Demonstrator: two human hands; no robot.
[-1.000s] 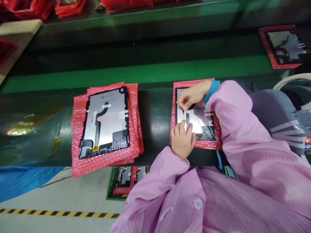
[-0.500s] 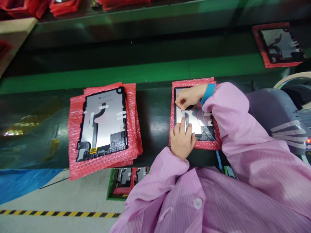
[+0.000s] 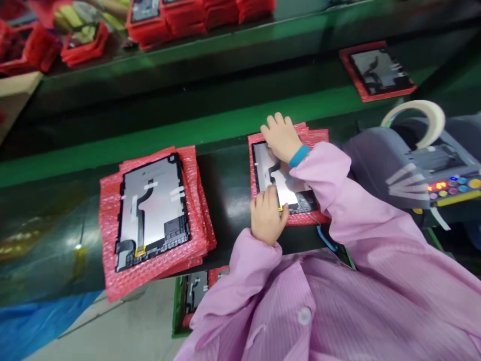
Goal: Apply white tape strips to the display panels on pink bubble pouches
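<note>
A tablet screen panel (image 3: 287, 188), silver-backed with a black frame, lies on red bubble wrap (image 3: 319, 134) in front of me. My left hand (image 3: 267, 215) rests on the panel's lower left, fingers extended over the edge near a yellow-ended black ribbon cable. Over the panel's top part sits my right hand (image 3: 281, 138), palm down with fingers spread and reaching past the upper edge. A blue wrist strap (image 3: 299, 156) is around that wrist. Neither hand visibly grips anything. My hands and right sleeve hide part of the panel.
To the left, a similar panel (image 3: 160, 200) tops stacked red bubble wrap. A tape dispenser (image 3: 387, 170) with a cream tape roll (image 3: 438, 123) stands at right. Another panel (image 3: 379, 70) lies farther back. Below the bench is a green crate (image 3: 178, 311).
My right hand has gone from pinching at a tape strip to lying spread over the panel's top. My left hand has moved lower on the panel. The whole view has shifted.
</note>
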